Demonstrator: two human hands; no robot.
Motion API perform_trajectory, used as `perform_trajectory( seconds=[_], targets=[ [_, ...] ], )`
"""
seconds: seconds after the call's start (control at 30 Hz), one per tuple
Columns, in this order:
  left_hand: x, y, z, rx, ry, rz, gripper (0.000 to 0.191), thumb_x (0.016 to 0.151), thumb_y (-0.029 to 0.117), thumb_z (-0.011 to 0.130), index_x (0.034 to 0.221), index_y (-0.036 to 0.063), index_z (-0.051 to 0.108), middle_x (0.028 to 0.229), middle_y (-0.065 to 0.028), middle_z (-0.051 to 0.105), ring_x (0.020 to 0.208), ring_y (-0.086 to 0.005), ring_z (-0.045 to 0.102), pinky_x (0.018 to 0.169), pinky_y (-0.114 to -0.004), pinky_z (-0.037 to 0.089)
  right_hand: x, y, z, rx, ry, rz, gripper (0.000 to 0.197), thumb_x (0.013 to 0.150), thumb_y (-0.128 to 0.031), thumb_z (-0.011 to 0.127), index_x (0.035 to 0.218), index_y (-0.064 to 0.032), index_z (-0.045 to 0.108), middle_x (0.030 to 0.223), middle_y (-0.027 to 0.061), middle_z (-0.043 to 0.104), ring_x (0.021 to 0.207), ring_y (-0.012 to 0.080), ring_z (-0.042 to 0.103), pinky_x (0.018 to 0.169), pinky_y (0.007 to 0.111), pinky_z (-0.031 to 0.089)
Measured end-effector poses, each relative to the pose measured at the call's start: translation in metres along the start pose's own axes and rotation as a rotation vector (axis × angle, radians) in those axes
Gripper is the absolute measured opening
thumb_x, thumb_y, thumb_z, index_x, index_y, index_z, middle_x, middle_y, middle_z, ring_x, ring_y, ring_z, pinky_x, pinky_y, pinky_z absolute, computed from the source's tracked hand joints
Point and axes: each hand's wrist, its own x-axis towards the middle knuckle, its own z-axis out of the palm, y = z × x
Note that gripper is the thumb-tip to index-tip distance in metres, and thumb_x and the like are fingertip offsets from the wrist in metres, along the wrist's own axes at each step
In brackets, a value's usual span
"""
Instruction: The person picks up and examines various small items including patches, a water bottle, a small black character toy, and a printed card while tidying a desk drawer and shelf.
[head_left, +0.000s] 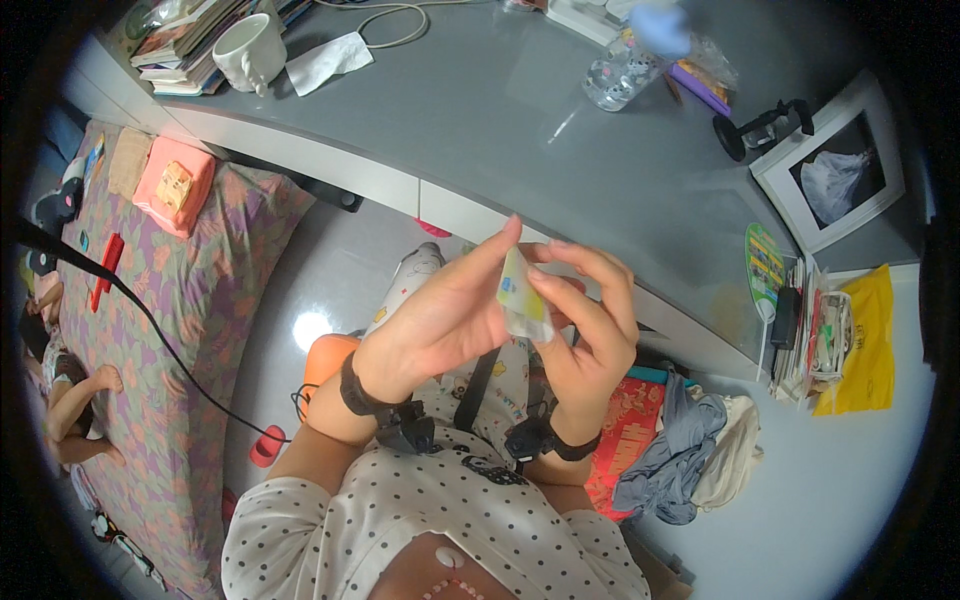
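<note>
A small white and yellow-green plastic packet (517, 294) with blue print is held up in front of my chest. My left hand (461, 307) lies along its left side, thumb pointing up and palm towards it; its other fingers are mostly hidden behind the packet. From the right, my right hand (592, 322) pinches the packet's edge, thumb at the lower corner and bent fingers above. Black straps with small devices circle both wrists. Beyond my fingertips runs the front edge of a grey-topped desk (480, 142).
On the desk stand a white mug (251, 54), a clear bottle (616, 79) and a framed picture (832, 169). Left is a bed (180, 360) with another person's bare legs (86, 405). A black cable (157, 322) crosses the left side. Grey clothing (667, 457) lies at right.
</note>
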Motion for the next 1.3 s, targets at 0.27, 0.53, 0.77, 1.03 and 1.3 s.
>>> perform_trajectory(
  seconds=[0.27, 0.53, 0.77, 1.03, 1.3],
  targets=[
    [0.010, 0.002, -0.028, -0.061, -0.261, -0.175, 0.033, 0.092, 0.039, 0.041, 0.093, 0.0069, 0.050, 0.075, -0.0029, 0.050, 0.064, -0.0120, 0.050, 0.052, -0.024, 0.041, 0.000, 0.007, 0.000, 0.098, -0.185, 0.091, 0.053, 0.057, -0.018, 0.076, 0.108, -0.0095, 0.061, 0.117, 0.0109, 0.052, 0.106, 0.0310, 0.049, 0.089, 0.039, 0.039],
    [0.007, -0.002, -0.036, -0.204, -0.243, -0.194, 0.027, 0.093, 0.026, 0.038, 0.096, 0.0019, 0.050, 0.091, -0.0110, 0.056, 0.084, -0.0197, 0.058, 0.069, -0.028, 0.050, -0.005, 0.010, 0.003, 0.074, -0.258, 0.078, 0.056, 0.050, -0.006, 0.073, 0.105, -0.0103, 0.062, 0.115, 0.0096, 0.052, 0.101, 0.0287, 0.051, 0.084, 0.037, 0.042],
    [0.015, -0.005, -0.027, -0.262, -0.274, -0.018, 0.043, 0.094, 0.024, 0.023, 0.119, -0.0048, 0.042, 0.119, -0.0166, 0.049, 0.109, -0.0262, 0.049, 0.094, -0.038, 0.039, -0.006, 0.013, 0.001, -0.286, -0.007, -0.002, 0.046, 0.054, 0.000, 0.066, 0.099, -0.0105, 0.063, 0.101, 0.0069, 0.053, 0.092, 0.0284, 0.050, 0.078, 0.039, 0.042],
    [0.019, -0.007, -0.019, -0.278, 0.042, 0.145, 0.044, 0.094, 0.023, 0.025, 0.117, -0.0073, 0.046, 0.123, -0.0162, 0.049, 0.114, -0.0258, 0.046, 0.098, -0.035, 0.036, -0.009, 0.011, 0.006, -0.451, -0.007, -0.087, 0.037, 0.061, -0.002, 0.063, 0.096, -0.0131, 0.065, 0.104, 0.0062, 0.052, 0.095, 0.0274, 0.049, 0.081, 0.038, 0.041],
    [0.020, -0.009, -0.023, -0.279, 0.037, 0.165, 0.043, 0.094, 0.023, 0.026, 0.112, -0.0073, 0.050, 0.122, -0.0163, 0.050, 0.114, -0.0261, 0.046, 0.098, -0.035, 0.036, -0.008, 0.009, 0.008, -0.457, -0.008, -0.086, 0.035, 0.063, -0.003, 0.062, 0.096, -0.0133, 0.065, 0.104, 0.0060, 0.052, 0.095, 0.0272, 0.049, 0.081, 0.037, 0.041]
  ],
)
